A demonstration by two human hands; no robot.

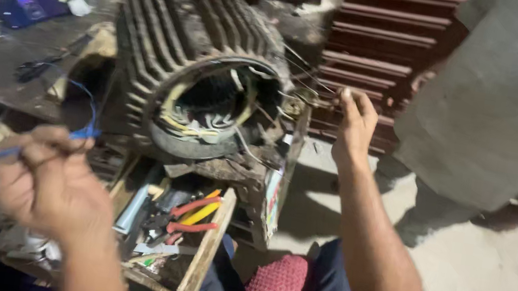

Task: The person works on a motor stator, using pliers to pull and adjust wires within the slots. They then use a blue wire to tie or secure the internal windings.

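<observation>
A dark, finned motor housing [173, 30] lies on its side on a worn workbench, its open end facing me with coil windings [209, 114] inside. Thin wires [303, 80] stick out from its right rim. My right hand [354, 125] reaches up to those wires and pinches their ends. My left hand [51, 183] is raised in the foreground at the lower left, fingers closed on a thin blue wire [79, 132] that curves up toward the housing.
A wooden drawer [204, 260] below the bench holds red- and yellow-handled pliers [194, 214] and other tools. Another person in light clothes [512, 101] stands at the right on a concrete floor. Clutter and a dark device [30, 7] lie at the back left.
</observation>
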